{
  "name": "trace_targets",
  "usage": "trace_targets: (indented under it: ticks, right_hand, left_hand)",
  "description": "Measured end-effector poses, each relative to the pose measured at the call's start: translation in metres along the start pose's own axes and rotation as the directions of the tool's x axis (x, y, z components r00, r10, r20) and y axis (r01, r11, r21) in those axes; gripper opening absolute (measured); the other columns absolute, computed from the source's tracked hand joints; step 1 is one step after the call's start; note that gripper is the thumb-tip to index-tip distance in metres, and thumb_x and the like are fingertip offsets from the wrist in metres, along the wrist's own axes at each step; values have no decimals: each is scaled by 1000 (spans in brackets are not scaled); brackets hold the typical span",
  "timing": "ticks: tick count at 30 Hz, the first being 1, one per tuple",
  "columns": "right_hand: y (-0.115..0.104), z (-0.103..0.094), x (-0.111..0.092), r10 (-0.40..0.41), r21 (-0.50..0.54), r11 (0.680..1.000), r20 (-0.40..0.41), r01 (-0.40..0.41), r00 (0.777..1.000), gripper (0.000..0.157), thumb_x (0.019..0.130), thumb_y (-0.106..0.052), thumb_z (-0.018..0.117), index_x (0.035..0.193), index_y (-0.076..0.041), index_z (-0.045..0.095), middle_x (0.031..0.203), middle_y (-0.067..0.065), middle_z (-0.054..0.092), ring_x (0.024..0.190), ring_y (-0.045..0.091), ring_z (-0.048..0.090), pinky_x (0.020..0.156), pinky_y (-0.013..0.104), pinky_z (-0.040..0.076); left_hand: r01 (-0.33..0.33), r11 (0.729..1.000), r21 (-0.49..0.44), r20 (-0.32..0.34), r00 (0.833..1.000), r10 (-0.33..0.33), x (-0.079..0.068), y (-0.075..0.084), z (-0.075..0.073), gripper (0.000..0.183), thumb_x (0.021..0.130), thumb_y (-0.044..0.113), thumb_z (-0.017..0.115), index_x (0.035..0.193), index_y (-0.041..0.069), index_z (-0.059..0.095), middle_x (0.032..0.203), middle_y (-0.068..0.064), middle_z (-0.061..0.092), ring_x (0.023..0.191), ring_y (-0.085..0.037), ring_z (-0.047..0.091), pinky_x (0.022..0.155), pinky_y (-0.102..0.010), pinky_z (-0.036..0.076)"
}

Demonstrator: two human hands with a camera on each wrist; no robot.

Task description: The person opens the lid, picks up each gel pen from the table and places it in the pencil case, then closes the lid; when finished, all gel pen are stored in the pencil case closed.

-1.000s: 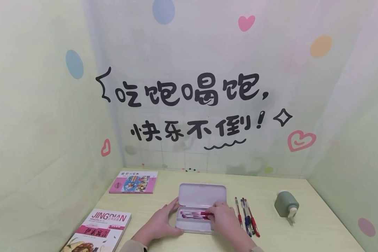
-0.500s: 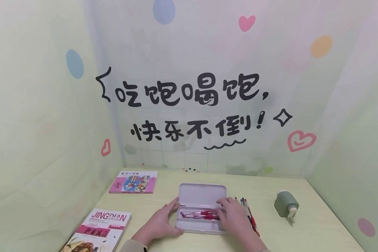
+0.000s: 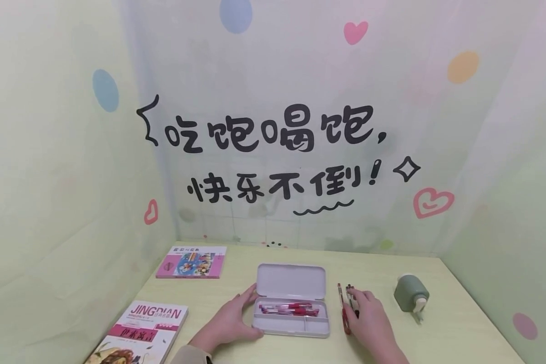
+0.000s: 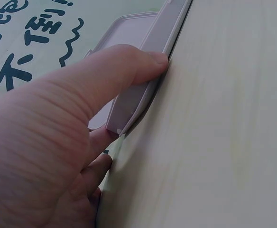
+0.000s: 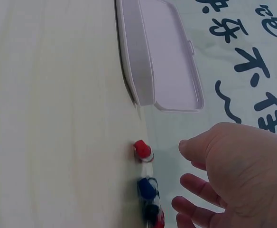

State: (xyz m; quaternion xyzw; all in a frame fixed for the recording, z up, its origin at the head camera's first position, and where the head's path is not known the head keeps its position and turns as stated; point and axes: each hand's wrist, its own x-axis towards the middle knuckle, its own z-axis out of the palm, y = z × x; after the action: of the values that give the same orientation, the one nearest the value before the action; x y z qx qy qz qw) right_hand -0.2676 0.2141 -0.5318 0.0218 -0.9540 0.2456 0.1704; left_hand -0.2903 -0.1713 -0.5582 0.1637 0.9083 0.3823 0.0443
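Printed wall (image 3: pixel 264 65) fills the upper frame in the head view; on the table (image 3: pixel 238 265) below, an open pencil case (image 3: pixel 282 326) at lower centre contains stored pens (image 3: pixel 297 312). Right hand (image 3: pixel 372 323), the nearer one, is positioned over loose pens (image 3: pixel 346 322) at lower right, long axes nearly front to back. Left wrist view: left hand (image 4: pixel 48 137) grasps the pencil case between thumb and fingers. Right wrist view: fingers (image 5: pixel 202 189) parted, released, right of the loose pens at bottom centre.
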Motion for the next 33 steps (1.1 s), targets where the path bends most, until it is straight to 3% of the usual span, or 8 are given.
trace_targets:
  ticks: [11,18,23,33]
  right_hand:
    - [25,-8,-5,106,-56,993,86,-102,991,44,99,-23,75,132,6,70,116,23,73,105,43,72,95,66,62]
    - [32,-10,-5,151,-64,988,148,-142,977,39,98,-18,73,126,9,72,102,16,71,87,27,68,81,56,63]
    - [32,-13,-4,194,-65,981,190,-185,962,32,99,-13,70,120,10,74,98,18,70,82,24,64,77,53,62]
    - [35,-11,-2,227,-70,974,195,-217,954,28,99,-11,69,117,11,74,92,14,69,79,22,61,72,47,60]
  left_hand:
    - [-1,1000,6,-1,1000,1,0,-4,0,134,69,52,97,177,21,25,168,7,57,159,-62,36,127,-84,27]
    - [-2,1000,0,2,1000,2,0,-3,0,134,69,52,97,177,21,25,168,6,56,159,-62,36,127,-85,27]
    - [-1,1000,-4,6,1000,1,0,-2,0,134,69,52,97,177,21,25,168,6,57,159,-63,35,127,-85,26]
    - [7,1000,-16,9,1000,-6,0,0,-1,133,69,51,98,177,23,25,168,6,56,159,-63,34,127,-86,25]
